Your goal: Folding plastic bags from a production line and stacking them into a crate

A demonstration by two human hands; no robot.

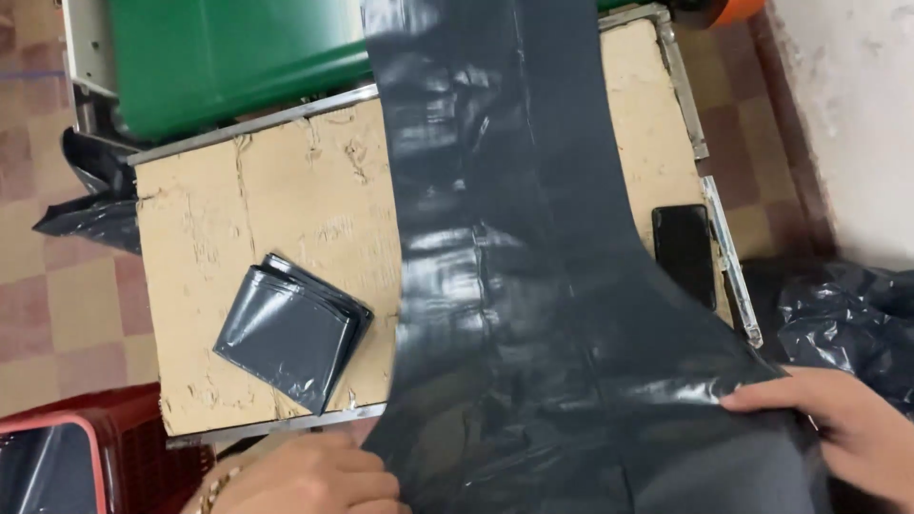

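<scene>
A long dark grey plastic bag (514, 257) stretches from the top of the view down across a cardboard-covered table (238, 228) to the bottom edge. My left hand (305, 481) grips the bag's lower left edge at the bottom of the view, a bracelet at its wrist. At the lower right, my right hand (838, 424) pinches the bag's right corner with fingers closed on the plastic. A folded stack of the same grey bags (290, 328) lies on the cardboard to the left of the stretched bag.
A black phone (684, 252) lies near the table's right metal rim. A green bin (219, 57) stands behind the table. A red crate (76, 457) sits at the lower left. Crumpled dark plastic (847, 314) lies at the right on the tiled floor.
</scene>
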